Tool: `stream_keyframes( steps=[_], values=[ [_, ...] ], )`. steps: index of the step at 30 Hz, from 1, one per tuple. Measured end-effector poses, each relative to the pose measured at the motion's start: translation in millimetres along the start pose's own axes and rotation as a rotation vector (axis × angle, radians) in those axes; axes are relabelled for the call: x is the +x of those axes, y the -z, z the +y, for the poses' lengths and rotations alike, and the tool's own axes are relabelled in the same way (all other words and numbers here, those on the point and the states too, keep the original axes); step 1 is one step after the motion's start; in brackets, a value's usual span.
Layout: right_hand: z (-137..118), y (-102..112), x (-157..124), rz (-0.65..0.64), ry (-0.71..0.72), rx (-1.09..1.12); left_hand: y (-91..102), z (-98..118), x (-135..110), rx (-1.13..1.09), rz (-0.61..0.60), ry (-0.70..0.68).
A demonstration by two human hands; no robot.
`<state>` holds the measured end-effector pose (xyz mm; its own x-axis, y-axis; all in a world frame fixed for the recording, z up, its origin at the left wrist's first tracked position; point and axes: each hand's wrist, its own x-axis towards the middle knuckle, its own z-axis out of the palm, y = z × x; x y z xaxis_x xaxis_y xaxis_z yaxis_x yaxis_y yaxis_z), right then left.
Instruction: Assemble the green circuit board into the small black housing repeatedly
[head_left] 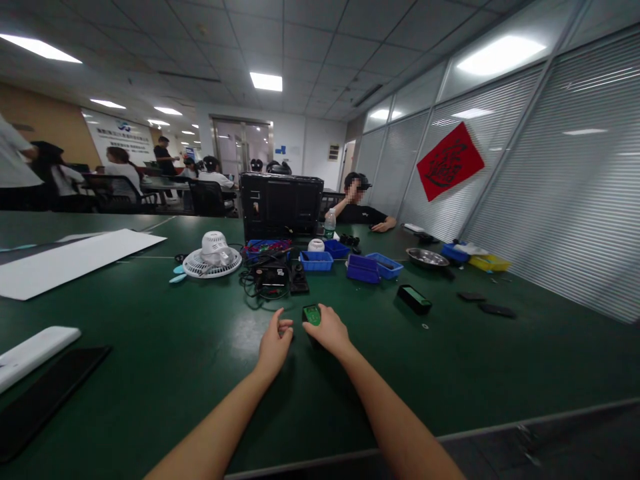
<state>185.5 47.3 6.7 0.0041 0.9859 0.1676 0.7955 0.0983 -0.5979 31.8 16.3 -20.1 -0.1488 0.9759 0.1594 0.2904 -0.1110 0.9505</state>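
Observation:
My right hand [329, 329] grips a small black case with a green circuit board [313, 315] showing in its top. The thumb lies along the near side, and the palm covers the case's right part. Just left of it, my left hand [275, 341] hovers low over the table with bent fingers apart and nothing in them; a small gap separates it from the case. Another black case with a green panel [415, 298] lies farther right. Near that one is a small pale ring [425, 327].
Ahead lie a cable-tangled black device [270, 275], blue bins [316, 261], a white fan [213, 257] and a metal bowl [427, 259]. Flat black pieces [497, 310] rest at right. White sheets [75, 260] and a long white casing [37, 353] occupy the left. Someone sits opposite.

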Motion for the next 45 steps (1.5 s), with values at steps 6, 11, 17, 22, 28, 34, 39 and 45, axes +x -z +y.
stream_keyframes(
  steps=[6,11,17,22,28,34,39,45],
  values=[
    [-1,11,1,-0.038,-0.061,-0.125,2.1,3,0,0.034,0.013,-0.003],
    [15,31,13,-0.065,-0.170,-0.225,2.4,4,0,0.044,0.020,-0.007],
    [44,48,24,-0.098,-0.233,-0.171,0.7,-5,5,0.071,0.023,-0.018],
    [55,47,18,0.006,-0.234,-0.170,0.1,-6,6,0.090,0.019,-0.016],
    [51,42,12,-0.004,-0.217,-0.282,0.9,-4,5,0.103,0.006,-0.014],
    [61,49,18,0.034,-0.236,-0.157,2.1,-7,6,0.102,-0.009,-0.027],
    [74,57,26,0.070,-0.263,-0.078,2.2,-7,6,0.073,-0.012,-0.036],
    [83,63,30,0.056,-0.270,-0.090,1.4,-12,8,0.074,-0.010,-0.061]
  ],
)
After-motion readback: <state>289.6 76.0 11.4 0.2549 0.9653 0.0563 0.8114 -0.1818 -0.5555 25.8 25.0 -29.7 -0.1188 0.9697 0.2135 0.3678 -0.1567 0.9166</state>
